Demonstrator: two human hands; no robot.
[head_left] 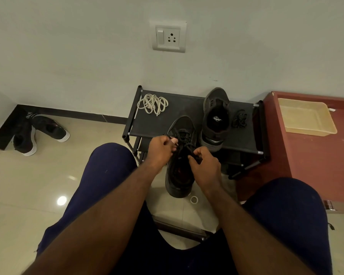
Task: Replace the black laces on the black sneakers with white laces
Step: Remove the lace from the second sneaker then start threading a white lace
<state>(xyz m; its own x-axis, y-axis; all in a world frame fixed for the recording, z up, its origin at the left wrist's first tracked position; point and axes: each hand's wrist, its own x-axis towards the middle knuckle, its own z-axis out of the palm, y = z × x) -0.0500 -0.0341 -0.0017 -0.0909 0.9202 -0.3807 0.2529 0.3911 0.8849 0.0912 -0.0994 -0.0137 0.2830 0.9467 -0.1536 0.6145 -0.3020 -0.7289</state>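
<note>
**Dim room, one shiny spot**

The light is weak and a bit yellow. A bright round spot [61, 200] of glare shines on the glossy beige floor tiles [24, 175]. The black fabric sneaker [180, 175] is so dark its details get lost. Straight lines lean and bend near the edges.

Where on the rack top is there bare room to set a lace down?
Bare fabric lies between the white laces and the far sneaker, and on the rack top at front left. Crowded: the right end, with the black lace pile beside that sneaker, and front centre, around the laced sneaker.
</note>
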